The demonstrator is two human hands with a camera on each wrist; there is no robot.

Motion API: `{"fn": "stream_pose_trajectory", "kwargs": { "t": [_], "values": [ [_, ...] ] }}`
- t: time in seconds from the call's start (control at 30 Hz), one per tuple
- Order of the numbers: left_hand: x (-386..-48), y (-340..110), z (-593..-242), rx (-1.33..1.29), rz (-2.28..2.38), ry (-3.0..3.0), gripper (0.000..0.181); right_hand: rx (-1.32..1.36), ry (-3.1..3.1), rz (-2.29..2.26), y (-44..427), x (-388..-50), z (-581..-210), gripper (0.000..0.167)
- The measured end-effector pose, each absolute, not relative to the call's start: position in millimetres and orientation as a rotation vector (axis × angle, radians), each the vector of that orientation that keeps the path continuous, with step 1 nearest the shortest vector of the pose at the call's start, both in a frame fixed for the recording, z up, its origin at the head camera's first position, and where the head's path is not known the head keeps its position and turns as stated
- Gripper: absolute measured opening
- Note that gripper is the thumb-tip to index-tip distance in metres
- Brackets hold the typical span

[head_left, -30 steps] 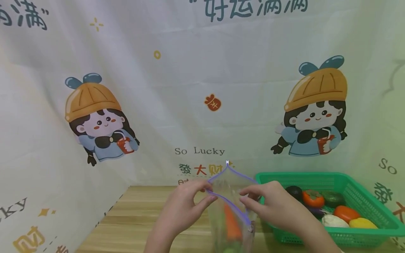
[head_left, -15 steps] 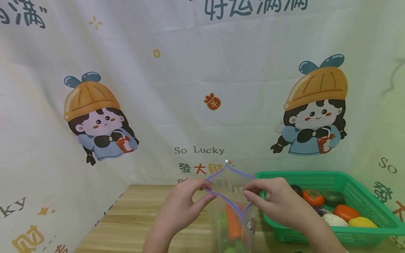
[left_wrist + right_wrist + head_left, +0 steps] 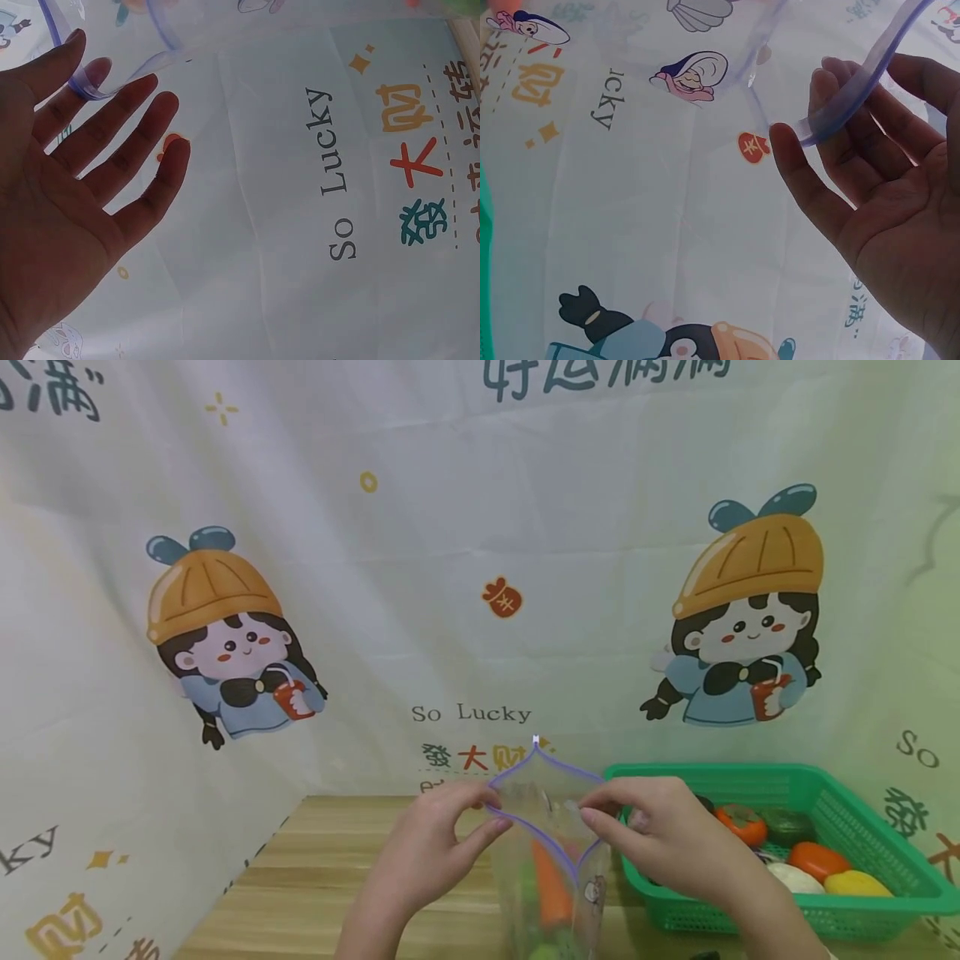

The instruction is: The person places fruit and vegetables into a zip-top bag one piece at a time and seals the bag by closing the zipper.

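Note:
A clear zip bag (image 3: 588,910) with a purple-blue rim stands upright on the table, its mouth spread into a diamond. Through its wall show a carrot-like orange piece (image 3: 553,893) and blurred green produce (image 3: 546,948). My left hand (image 3: 435,843) pinches the left side of the rim between thumb and forefinger; the other fingers of that hand (image 3: 97,165) spread loosely outside the bag. My right hand (image 3: 660,835) holds the right side of the rim, with bent fingers reaching around it. In the right wrist view, the purple rim (image 3: 862,86) crosses between thumb and fingers.
On the right stands a green plastic basket (image 3: 780,910) holding a persimmon-like fruit (image 3: 741,824), a red tomato-like one (image 3: 819,863), a yellow one (image 3: 858,883) and other produce. A printed cloth (image 3: 420,610) hangs behind the wooden table (image 3: 300,893).
My right hand has taken the right rim and drawn it rightward; the near corner, earlier pressed together, now stands spread. My left hand keeps its grip. The head view tilts slightly.

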State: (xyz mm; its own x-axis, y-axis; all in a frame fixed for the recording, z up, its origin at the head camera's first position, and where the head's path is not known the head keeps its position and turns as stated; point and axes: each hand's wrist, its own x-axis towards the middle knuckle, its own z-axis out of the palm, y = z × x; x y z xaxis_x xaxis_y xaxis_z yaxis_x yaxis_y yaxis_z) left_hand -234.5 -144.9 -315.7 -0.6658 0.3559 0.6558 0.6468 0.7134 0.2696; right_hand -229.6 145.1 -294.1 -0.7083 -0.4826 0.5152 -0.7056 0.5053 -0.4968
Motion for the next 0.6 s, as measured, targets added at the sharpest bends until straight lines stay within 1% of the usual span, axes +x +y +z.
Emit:
{"fn": "stream_pose_trajectory", "kwargs": {
  "t": [0.13,0.43,0.6],
  "values": [
    [-234.2,-145.4,-314.8,-0.763,-0.673,-2.332,0.015,1.027,-2.368,1.004,144.0,-228.1,-293.7,0.011],
    [-232.3,-144.3,-315.6,-0.742,-0.676,-2.359,0.014,1.052,-2.328,1.068,144.4,-224.2,-295.5,0.009],
    [-232.4,-144.1,-316.1,-0.759,-0.688,-2.349,0.015,1.035,-2.255,1.066,145.5,-222.4,-294.9,0.011]
  ]
}}
